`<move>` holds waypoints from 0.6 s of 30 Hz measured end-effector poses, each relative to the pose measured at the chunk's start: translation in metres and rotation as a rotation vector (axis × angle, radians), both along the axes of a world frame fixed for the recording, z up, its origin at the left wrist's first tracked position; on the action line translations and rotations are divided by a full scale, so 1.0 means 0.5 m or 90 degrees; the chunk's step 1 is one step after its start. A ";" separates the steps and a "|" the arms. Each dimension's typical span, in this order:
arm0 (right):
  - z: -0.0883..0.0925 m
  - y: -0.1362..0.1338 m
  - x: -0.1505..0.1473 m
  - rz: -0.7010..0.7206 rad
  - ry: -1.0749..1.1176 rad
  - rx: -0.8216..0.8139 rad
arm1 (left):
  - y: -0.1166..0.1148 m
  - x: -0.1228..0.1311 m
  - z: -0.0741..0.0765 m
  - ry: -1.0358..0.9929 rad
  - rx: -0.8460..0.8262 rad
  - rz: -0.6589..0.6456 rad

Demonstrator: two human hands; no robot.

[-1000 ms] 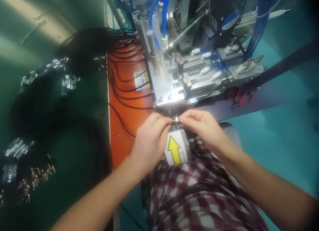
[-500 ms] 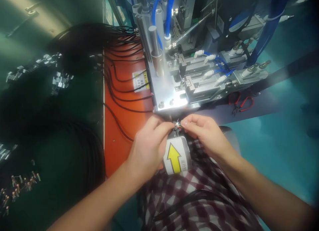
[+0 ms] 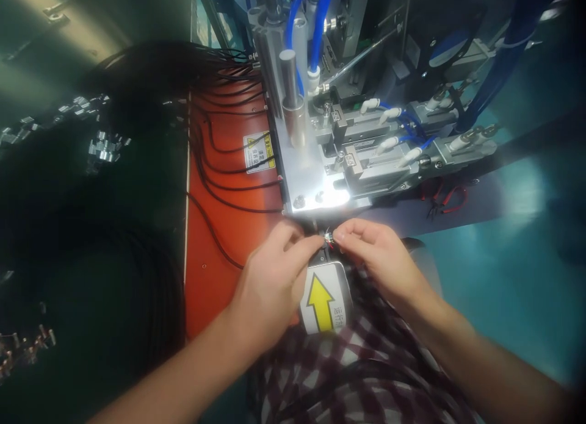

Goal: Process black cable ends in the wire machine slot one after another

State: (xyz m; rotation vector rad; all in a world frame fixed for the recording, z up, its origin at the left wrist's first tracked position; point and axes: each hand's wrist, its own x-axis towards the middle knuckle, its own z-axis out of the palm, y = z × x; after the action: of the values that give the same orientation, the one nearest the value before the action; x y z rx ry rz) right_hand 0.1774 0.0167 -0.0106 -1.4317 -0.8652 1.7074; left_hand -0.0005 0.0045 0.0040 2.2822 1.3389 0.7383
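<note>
As my left hand (image 3: 274, 262) and right hand (image 3: 379, 246) pinch the thin wires (image 3: 328, 237), their ends are exposed but splayed.

Thin multicoloured wires (image 3: 328, 238) splay between the pinched fingers (image 3: 341, 235).

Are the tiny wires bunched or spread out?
Spread out: between the left hand and right hand, the tiny wires fan apart, red below white.

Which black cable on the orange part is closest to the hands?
The lowest black cable there: it disappears behind the left hand, while the others lead toward the metal machine.
</note>
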 end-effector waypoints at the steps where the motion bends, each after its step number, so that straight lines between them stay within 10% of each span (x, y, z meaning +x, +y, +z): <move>1: -0.001 0.000 0.000 0.001 0.002 -0.003 | 0.000 0.001 0.000 0.000 0.003 0.000; 18: -0.019 0.004 0.008 0.032 0.028 0.024 | 0.001 0.003 -0.003 -0.022 0.012 -0.003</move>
State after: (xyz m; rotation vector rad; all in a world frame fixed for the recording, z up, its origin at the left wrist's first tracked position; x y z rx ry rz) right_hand 0.1812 0.0187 -0.0201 -1.3533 -0.9114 1.7445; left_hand 0.0010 0.0050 0.0023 2.2756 1.3165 0.7891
